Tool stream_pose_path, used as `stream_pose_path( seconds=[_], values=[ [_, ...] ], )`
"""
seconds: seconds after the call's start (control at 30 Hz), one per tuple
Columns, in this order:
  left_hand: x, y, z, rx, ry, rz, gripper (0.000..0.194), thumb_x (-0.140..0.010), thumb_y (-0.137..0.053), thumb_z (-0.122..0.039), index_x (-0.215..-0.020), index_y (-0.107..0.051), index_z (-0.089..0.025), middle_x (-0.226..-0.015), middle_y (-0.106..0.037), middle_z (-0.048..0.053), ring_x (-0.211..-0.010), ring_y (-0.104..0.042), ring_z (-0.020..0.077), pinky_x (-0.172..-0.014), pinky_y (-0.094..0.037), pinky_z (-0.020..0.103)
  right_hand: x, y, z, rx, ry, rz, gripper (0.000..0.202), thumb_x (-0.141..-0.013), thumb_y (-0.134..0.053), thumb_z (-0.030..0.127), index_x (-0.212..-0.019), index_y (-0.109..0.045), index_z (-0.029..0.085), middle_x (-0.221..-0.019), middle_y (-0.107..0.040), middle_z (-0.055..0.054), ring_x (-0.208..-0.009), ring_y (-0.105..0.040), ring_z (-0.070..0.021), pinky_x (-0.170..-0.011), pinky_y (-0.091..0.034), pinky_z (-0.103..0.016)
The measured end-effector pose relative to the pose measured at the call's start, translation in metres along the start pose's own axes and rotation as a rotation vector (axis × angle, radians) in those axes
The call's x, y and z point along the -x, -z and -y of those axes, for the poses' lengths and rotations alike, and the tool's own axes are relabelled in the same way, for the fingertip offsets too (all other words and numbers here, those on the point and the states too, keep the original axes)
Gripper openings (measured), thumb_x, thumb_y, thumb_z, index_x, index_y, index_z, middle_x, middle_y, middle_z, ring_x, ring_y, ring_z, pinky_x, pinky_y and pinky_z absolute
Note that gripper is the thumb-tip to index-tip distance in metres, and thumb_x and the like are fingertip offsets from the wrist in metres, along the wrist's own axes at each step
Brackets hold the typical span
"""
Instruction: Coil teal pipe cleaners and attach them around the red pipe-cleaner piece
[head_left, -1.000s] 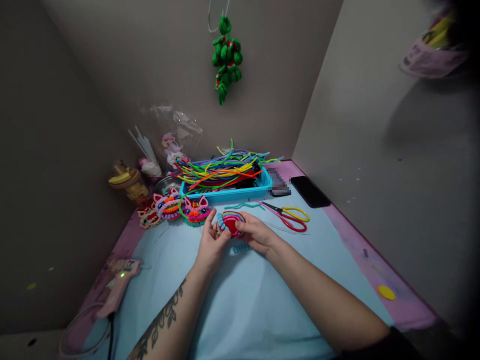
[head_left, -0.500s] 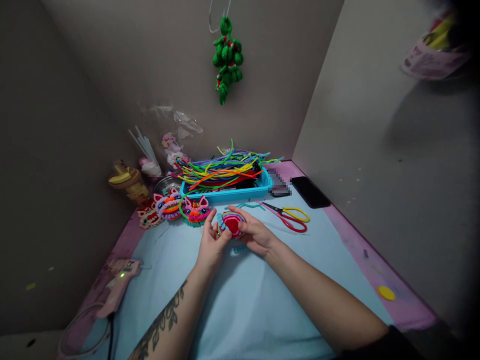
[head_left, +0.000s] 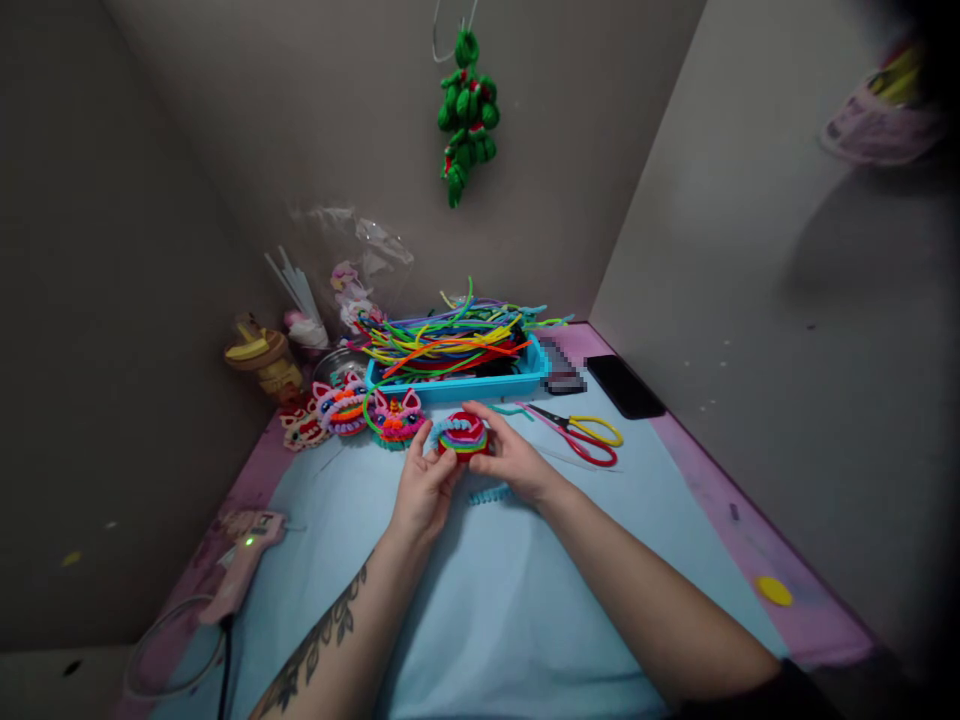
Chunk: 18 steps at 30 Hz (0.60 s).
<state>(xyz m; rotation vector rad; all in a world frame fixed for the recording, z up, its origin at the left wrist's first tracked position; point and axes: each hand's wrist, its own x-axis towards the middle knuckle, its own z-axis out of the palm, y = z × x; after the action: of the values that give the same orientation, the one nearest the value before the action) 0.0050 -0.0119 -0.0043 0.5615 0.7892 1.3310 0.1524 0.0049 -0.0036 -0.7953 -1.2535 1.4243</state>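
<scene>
Between my two hands is a small round pipe-cleaner piece (head_left: 471,441), red with rainbow bands and a light blue crimped strip along its upper left. My left hand (head_left: 427,487) grips its left side, thumb at the lower edge. From the right, my right hand (head_left: 514,462) holds it with fingers over the top and thumb at the side. Below the hands a light blue crimped strip (head_left: 489,495) shows over the cloth; whether it joins the piece I cannot tell. Just left of my left hand sits a pink pipe-cleaner animal head (head_left: 398,420).
Behind the hands stands a blue tray (head_left: 465,386) heaped with pipe cleaners (head_left: 450,335). Scissors (head_left: 581,432) and a phone (head_left: 624,386) lie to the right. At left are a pink glue gun (head_left: 244,565) with a cord and more animal heads (head_left: 343,407).
The round piece has been tilted, so its rainbow-banded side now faces me more than its red middle. More of the blue strip below shows. The whole view has shifted slightly.
</scene>
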Motion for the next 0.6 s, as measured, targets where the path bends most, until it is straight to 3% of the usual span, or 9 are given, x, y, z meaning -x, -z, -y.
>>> stream_pose_path(
  seconds=[0.07, 0.2, 0.3, 0.43, 0.6],
  values=[
    [0.001, 0.0, 0.001, -0.022, 0.011, 0.011, 0.075, -0.061, -0.081, -0.019, -0.126, -0.044, -0.024, -0.085, -0.065, -0.001, -0.071, -0.063, 0.0109, -0.071, -0.051, 0.023, 0.001, 0.0, 0.0, 0.153, 0.056, 0.008, 0.075, -0.056, -0.085, 0.033, -0.124, -0.054, 0.029, -0.138, -0.042, -0.006, -0.133, -0.033, -0.0273, -0.108, -0.028, -0.041],
    [0.002, 0.0, 0.0, -0.044, 0.055, 0.044, 0.07, -0.066, -0.079, -0.033, -0.126, -0.046, -0.022, -0.083, -0.064, 0.0, -0.068, -0.062, 0.0107, -0.071, -0.052, 0.026, 0.001, 0.002, -0.002, 0.17, 0.013, 0.03, 0.067, -0.065, -0.079, 0.032, -0.125, -0.049, 0.027, -0.124, -0.053, -0.006, -0.114, -0.052, -0.0232, -0.1, -0.039, -0.04],
    [0.001, 0.001, -0.002, -0.104, 0.066, -0.017, 0.059, -0.073, -0.068, -0.05, -0.123, -0.052, -0.023, -0.081, -0.062, 0.001, -0.067, -0.062, 0.0119, -0.063, -0.051, 0.025, 0.0, 0.006, -0.002, 0.12, -0.005, 0.037, 0.064, -0.067, -0.077, 0.03, -0.124, -0.049, 0.026, -0.121, -0.054, -0.005, -0.109, -0.055, -0.0214, -0.095, -0.043, -0.036],
    [0.0, 0.001, -0.005, -0.441, -0.163, -0.152, 0.046, -0.073, -0.068, -0.049, -0.109, -0.063, -0.021, -0.086, -0.064, 0.003, -0.072, -0.06, 0.013, -0.055, -0.045, 0.02, 0.0, 0.013, -0.001, 0.187, 0.009, 0.019, 0.062, -0.069, -0.075, 0.03, -0.126, -0.05, 0.027, -0.126, -0.051, -0.006, -0.114, -0.052, -0.0221, -0.097, -0.041, -0.036],
    [-0.001, 0.005, -0.006, -0.6, -0.317, -0.134, 0.036, -0.069, -0.072, -0.042, -0.095, -0.069, -0.018, -0.086, -0.068, 0.004, -0.075, -0.06, 0.0148, -0.067, -0.048, 0.025, 0.002, 0.012, 0.004, 0.381, 0.097, 0.027, 0.058, -0.07, -0.073, 0.027, -0.124, -0.053, 0.028, -0.126, -0.049, -0.006, -0.119, -0.048, -0.0235, -0.102, -0.037, -0.038]
  ],
)
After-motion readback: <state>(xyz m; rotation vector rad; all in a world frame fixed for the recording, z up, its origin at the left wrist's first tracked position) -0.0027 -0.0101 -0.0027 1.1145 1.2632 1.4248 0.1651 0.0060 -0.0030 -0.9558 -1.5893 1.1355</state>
